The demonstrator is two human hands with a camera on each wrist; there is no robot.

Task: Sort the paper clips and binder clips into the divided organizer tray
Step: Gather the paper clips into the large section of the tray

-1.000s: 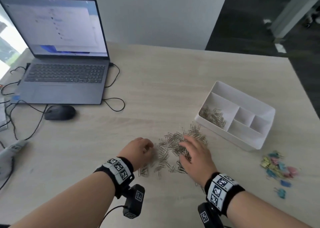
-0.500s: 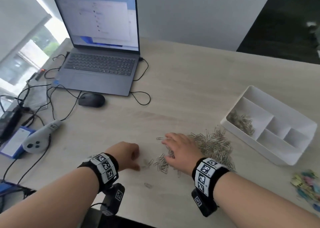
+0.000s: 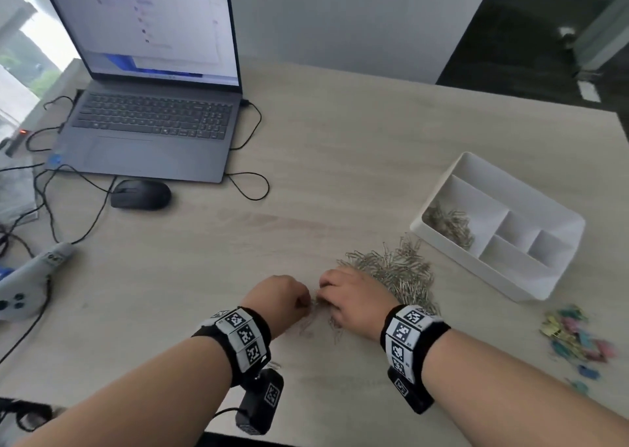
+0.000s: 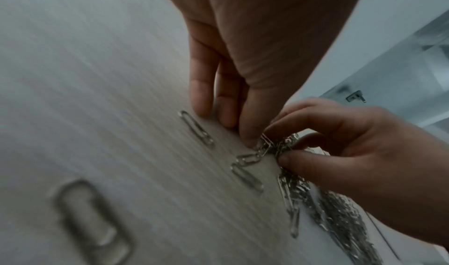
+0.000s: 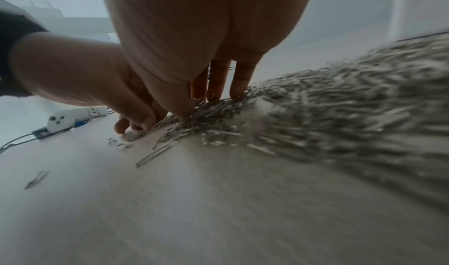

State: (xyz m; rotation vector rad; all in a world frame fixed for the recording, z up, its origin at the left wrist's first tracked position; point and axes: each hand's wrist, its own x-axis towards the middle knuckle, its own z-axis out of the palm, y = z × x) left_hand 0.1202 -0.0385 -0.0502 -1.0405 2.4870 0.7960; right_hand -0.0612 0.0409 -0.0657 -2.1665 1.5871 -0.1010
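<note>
A heap of silver paper clips (image 3: 398, 269) lies on the table just left of the white divided tray (image 3: 531, 188). More paper clips (image 3: 449, 223) sit in the tray's long left compartment; its other compartments show nothing inside. Pastel binder clips (image 3: 575, 337) lie in a blurred cluster near the right front edge. My right hand (image 3: 343, 293) is at the heap's left end, and in the left wrist view the right hand (image 4: 284, 146) pinches a small bunch of clips between thumb and fingers. My left hand (image 4: 230, 115) stands fingertips-down on the table, touching that bunch.
An open laptop (image 3: 146, 123), a black mouse (image 3: 140, 194), trailing cables and a grey controller (image 3: 23, 283) fill the left side. A few stray clips (image 4: 196, 128) lie on the table by my left fingers, and one stray clip (image 4: 92, 221) lies under the wrist.
My left hand has moved right until it meets the right hand. The right hand has drawn back to the heap's left end and closed on some clips. The head view has shifted.
</note>
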